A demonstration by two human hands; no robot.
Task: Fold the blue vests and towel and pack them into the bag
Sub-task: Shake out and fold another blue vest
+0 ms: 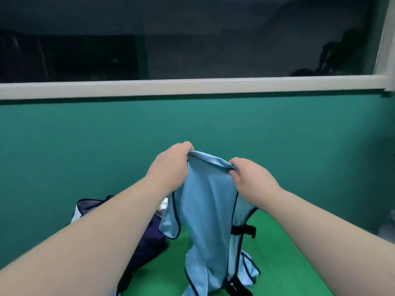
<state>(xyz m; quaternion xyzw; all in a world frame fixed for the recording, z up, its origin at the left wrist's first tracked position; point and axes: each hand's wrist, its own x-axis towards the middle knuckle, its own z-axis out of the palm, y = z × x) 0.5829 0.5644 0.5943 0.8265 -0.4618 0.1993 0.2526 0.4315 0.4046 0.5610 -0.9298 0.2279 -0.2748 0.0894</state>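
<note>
Against a teal wall under a pale window ledge, above a bright green surface, a light blue vest with dark trim hangs in the air at centre. The left hand and the right hand grip its top edge close together, the fingers of each curled over the cloth and bunching it. The vest's lower end trails onto the green surface, where its folds are cut off by the bottom edge. A black strap juts from its right side. Just left of the vest lies a dark navy bag, its mouth largely blocked by the left forearm; something white shows at the opening, too hidden to identify. The window glass is dark, with dim shapes that cannot be made out.
</note>
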